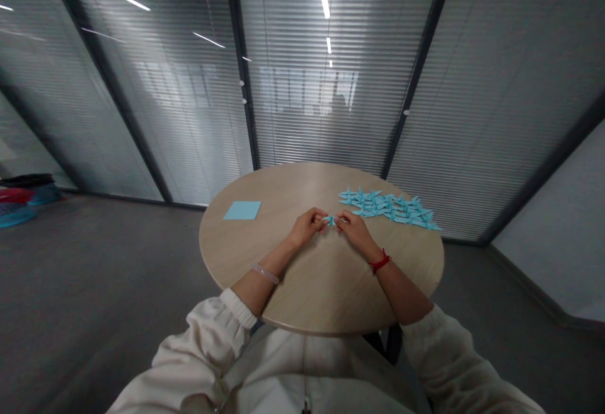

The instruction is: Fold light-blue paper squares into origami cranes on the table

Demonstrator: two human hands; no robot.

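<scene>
A small folded blue paper crane (331, 220) is held between my two hands above the middle of the round table. The fingers of my left hand (308, 226) pinch its left side. My right hand (352, 228) pinches the right side, and the fingers partly cover the paper. To the right, just beyond my right hand, several blue paper cranes (390, 206) stand close together in rows. A flat stack or sheet of blue paper (242, 210) lies on the left part of the table; its thickness is hard to tell.
The round wooden table (321, 300) stands close to a glass partition with blinds (316, 130). Blue and red bins or baskets (28, 196) sit on the floor at the far left. A white wall (558, 231) rises at the right.
</scene>
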